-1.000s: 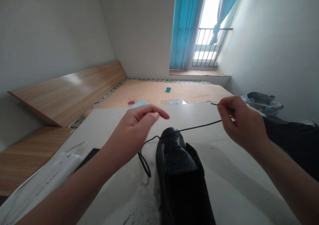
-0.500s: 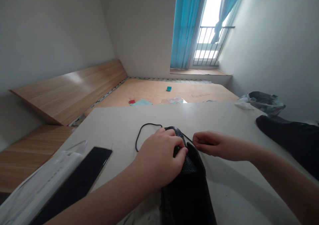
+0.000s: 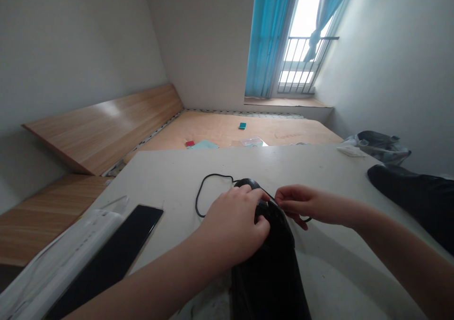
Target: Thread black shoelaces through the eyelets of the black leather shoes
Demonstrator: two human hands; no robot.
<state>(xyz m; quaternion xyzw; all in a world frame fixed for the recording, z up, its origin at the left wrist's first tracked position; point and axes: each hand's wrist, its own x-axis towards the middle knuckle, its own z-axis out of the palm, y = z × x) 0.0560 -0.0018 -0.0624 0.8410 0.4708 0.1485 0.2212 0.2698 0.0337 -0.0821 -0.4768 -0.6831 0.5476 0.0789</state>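
Observation:
A black leather shoe (image 3: 266, 277) points away from me on the white table, its textured toe (image 3: 248, 183) showing past my fingers. My left hand (image 3: 237, 220) is closed over the front of the shoe, thumb and fingers curled on its upper. A thin black lace (image 3: 200, 192) makes a loop on the table left of the toe. Right of the shoe, my right hand (image 3: 294, 202) pinches the lace, whose tip sticks out below the palm. The curled left fingers hide part of the lacing.
A second black shoe (image 3: 407, 183) lies at the right. On the left are a dark phone (image 3: 109, 258) and a white power strip-like case (image 3: 74, 254). Behind the white table (image 3: 170, 168) is a bed (image 3: 213, 126) with small items; a bag (image 3: 383, 147) stands at the far right.
My right hand's fingers have loosened and spread lower, and the lace end now shows below them. My left thumb and fingers have shifted slightly on the shoe. The view has moved a little.

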